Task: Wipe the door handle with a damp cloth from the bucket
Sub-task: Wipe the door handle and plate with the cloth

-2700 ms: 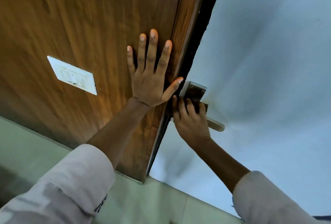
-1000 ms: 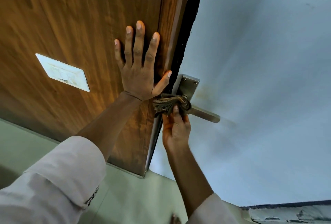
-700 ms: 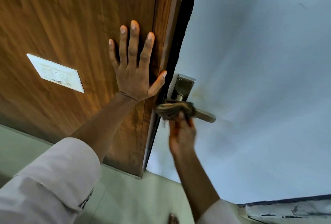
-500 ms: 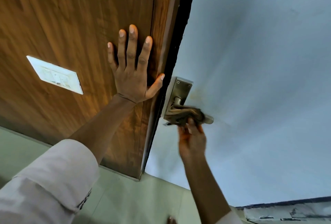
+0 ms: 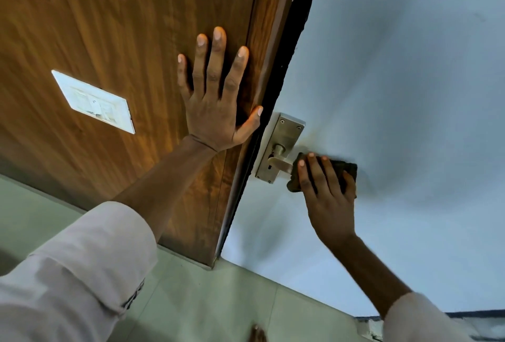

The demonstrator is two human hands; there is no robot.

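Observation:
A brushed-metal door handle [image 5: 279, 162] sits on a long backplate [image 5: 284, 136] at the left edge of a pale blue door [image 5: 396, 82]. My right hand [image 5: 326, 194] holds a dark cloth [image 5: 347, 168] wrapped over the outer end of the lever, which it hides. Only the lever's stem near the backplate shows. My left hand [image 5: 216, 95] lies flat with fingers spread on the brown wooden panel [image 5: 123, 27], its thumb near the door gap. No bucket is in view.
A white switch plate [image 5: 94, 101] is fixed to the wooden panel left of my left hand. A dark gap [image 5: 289, 55] runs between panel and door. Pale green floor tiles [image 5: 218, 300] lie below, with a toe [image 5: 255, 335] at the bottom edge.
My right hand has slid the cloth along the lever from near the backplate out to its right end. My left hand has stayed flat on the wooden panel.

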